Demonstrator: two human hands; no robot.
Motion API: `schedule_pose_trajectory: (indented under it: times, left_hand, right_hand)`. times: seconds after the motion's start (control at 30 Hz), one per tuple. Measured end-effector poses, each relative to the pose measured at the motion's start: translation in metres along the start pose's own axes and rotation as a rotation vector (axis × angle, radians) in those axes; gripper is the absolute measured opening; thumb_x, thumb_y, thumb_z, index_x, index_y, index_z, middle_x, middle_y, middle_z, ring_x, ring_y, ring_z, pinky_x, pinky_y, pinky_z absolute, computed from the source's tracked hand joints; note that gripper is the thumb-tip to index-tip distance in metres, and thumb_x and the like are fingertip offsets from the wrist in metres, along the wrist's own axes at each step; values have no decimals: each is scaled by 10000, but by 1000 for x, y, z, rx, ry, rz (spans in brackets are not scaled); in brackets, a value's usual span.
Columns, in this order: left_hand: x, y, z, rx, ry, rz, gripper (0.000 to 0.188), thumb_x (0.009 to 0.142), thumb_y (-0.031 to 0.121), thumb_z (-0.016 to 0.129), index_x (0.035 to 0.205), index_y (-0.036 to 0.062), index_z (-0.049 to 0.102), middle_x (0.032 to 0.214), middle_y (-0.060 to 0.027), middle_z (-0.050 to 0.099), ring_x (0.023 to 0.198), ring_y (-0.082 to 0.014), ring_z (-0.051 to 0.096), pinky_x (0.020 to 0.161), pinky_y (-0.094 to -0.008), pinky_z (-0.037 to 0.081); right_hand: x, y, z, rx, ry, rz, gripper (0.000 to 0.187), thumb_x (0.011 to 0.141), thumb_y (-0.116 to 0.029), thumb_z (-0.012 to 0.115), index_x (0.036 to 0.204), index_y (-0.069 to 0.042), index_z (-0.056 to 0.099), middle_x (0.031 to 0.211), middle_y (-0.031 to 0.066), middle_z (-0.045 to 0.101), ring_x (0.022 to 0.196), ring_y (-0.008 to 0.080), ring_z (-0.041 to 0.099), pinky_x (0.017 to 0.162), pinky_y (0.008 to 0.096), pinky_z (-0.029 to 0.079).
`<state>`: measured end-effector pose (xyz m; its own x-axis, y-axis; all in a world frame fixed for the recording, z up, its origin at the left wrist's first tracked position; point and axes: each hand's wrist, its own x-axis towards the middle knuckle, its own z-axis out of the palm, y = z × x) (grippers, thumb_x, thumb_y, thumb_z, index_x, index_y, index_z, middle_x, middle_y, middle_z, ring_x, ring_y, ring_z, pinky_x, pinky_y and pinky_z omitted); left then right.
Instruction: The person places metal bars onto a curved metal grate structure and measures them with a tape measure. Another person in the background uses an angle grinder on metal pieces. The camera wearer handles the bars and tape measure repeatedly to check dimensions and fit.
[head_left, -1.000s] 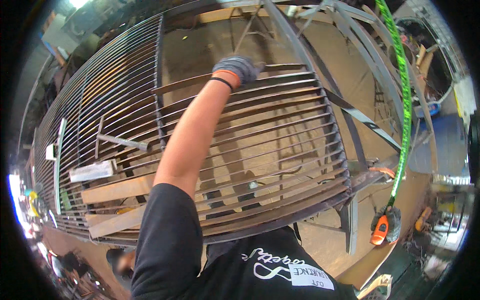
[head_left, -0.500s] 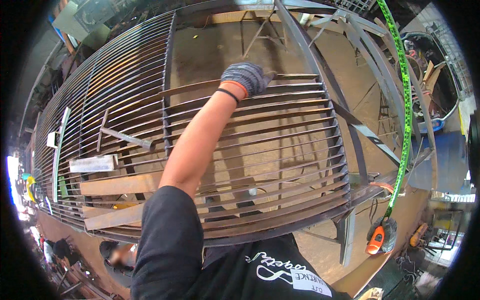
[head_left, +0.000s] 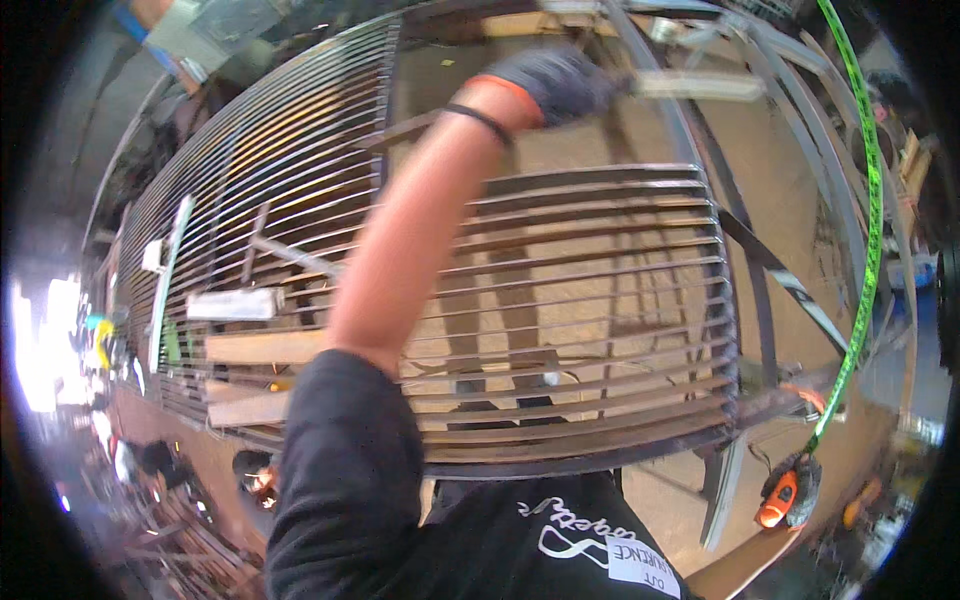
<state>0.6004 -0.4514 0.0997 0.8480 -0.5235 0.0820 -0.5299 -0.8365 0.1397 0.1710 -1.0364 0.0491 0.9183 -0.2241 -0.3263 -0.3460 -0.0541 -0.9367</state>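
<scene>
My left hand [head_left: 565, 85], in a grey glove with an orange cuff and smeared by motion, is closed around a flat metal bar [head_left: 700, 86]. The bar is raised beyond the last crossbar of a steel grille [head_left: 600, 178], its left end passing behind my forearm. At the lower right my right hand [head_left: 808, 492], also in a grey glove, grips an orange tape measure [head_left: 777, 500]. Its green blade [head_left: 872, 230] stretches out in a long arc past the grille's right side to the top of the picture.
On the grille's left half lie a T-shaped metal piece [head_left: 295, 254], a pale rectangular bar [head_left: 235, 304], a long greenish strip [head_left: 168, 290] and brown flat bars [head_left: 262, 347]. Steel framing [head_left: 690, 130] stands at the right. Another person [head_left: 255, 475] is low at the lower left.
My left hand has lifted the flat bar off the grille's far end and carried it away from me. The whole view has shifted slightly. My right hand keeps its grip on the tape measure.
</scene>
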Motion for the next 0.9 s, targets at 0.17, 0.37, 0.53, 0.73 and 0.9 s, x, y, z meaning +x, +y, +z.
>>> schedule_pose_trajectory:
  times: [0.17, 0.37, 0.53, 0.73, 0.9]
  left_hand:
    - [-14, 36, 29, -255, -3, -292, 859, 1008, 697, 304, 928, -30, 754, 999, -304, 703, 990, -463, 675, 971, -512, 503]
    - [-19, 28, 53, -330, -112, -353, 839, 1006, 685, 331, 938, -33, 761, 1005, -299, 711, 1014, -462, 675, 978, -497, 505]
    - [-26, 27, 65, -294, -176, -385, 802, 1005, 666, 348, 1027, -28, 749, 1081, -287, 704, 1075, -455, 660, 1005, -498, 490]
    - [-30, 30, 64, -322, -239, -395, 761, 1009, 645, 347, 1139, 7, 740, 1203, -259, 690, 1175, -445, 632, 1036, -501, 473]
    - [-28, 19, 79, -270, -214, -363, 747, 1008, 641, 347, 1129, 20, 745, 1180, -246, 701, 1157, -446, 638, 1025, -503, 476]
  right_hand:
    - [18, -19, 17, 18, 43, 27, 407, 1011, -425, 582, 878, -42, 558, 557, 124, 566, 387, 248, 549, 349, 363, 446]
    - [15, -21, 2, -8, -28, 48, 374, 1000, -400, 610, 919, -38, 563, 582, 118, 574, 399, 247, 565, 366, 367, 484]
    - [11, -9, 5, 98, 132, 65, 376, 999, -403, 609, 921, -39, 559, 588, 116, 570, 403, 252, 566, 366, 368, 476]
    - [6, -23, 26, -50, 81, -10, 368, 1005, -399, 587, 904, -46, 557, 575, 127, 574, 401, 257, 562, 374, 371, 460]
    - [12, -23, 13, -45, -39, 84, 359, 1010, -379, 579, 888, -42, 572, 572, 134, 582, 400, 257, 558, 378, 370, 458]
